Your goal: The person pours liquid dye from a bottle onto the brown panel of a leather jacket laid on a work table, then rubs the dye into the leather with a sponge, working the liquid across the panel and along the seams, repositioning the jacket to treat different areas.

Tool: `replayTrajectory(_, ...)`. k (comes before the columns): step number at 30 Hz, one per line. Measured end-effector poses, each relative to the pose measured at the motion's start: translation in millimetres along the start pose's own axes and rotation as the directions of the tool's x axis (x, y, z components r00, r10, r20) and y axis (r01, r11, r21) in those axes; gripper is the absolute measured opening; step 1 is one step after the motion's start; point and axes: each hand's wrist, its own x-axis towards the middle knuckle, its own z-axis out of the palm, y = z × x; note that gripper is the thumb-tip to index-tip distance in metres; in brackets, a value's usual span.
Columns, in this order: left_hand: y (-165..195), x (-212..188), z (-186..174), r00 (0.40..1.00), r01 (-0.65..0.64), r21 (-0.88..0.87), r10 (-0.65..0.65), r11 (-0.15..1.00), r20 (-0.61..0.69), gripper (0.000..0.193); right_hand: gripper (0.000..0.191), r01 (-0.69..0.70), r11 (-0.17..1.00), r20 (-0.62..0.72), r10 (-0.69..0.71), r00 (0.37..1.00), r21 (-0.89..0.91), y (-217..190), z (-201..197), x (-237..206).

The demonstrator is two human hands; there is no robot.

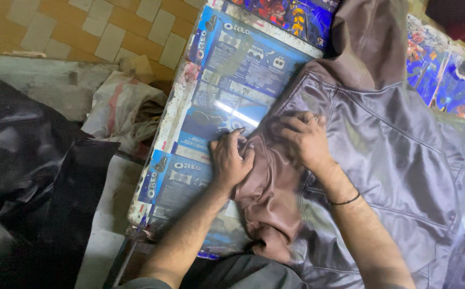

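Head view: brown leather jacket (382,144) spread over the right part of the tabletop (227,91), its bunched brown lining edge just short of the tabletop's near-left rim. Left hand (231,160) curled, fingers closed on that bunched edge. Right hand (307,139) pressed flat on the leather just beside, fingers bent, nothing clasped. Bare blue printed sheet open to the upper left. Black material (23,160) heaped on the floor left, crumpled cloth (125,109) beside the tabletop edge.

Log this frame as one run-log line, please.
left hand: pinching edge of brown leather jacket | right hand: pressed flat on jacket | surface: blue printed table cover
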Motion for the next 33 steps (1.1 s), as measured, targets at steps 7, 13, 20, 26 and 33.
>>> replayTrajectory(7, 0, 0, -1, 1.000, -0.022, -0.018, 0.021, 1.000, -0.020, 0.052, 0.042, 0.086, 0.936, 0.127, -0.137, 0.982, 0.342, 10, -18, -10)
replayTrajectory(13, 0, 1, -2, 1.000, 0.006, -0.036, -0.007, 0.999, -0.013, 0.050, 0.047, -0.200, 0.973, 0.033, 0.205, 0.978, -0.120, 4, -32, -27)
replayTrajectory(20, 2, -1, -2, 1.000, 0.000, -0.063, -0.001, 0.998, -0.004, 0.053, 0.046, 0.007, 1.000, -0.110, -0.008, 0.994, -0.010, -11, 7, -24)
replayTrajectory(26, 2, -2, 1, 1.000, 0.021, -0.026, -0.021, 0.999, -0.018, 0.052, 0.044, -0.077, 0.995, -0.249, 0.060, 0.967, -0.058, 31, 5, -8)
replayTrajectory(33, -3, -5, 6, 0.999, 0.038, -0.032, -0.038, 0.999, 0.006, 0.051, 0.047, -0.106, 0.978, -0.255, 0.058, 0.965, -0.179, 82, -8, 16)
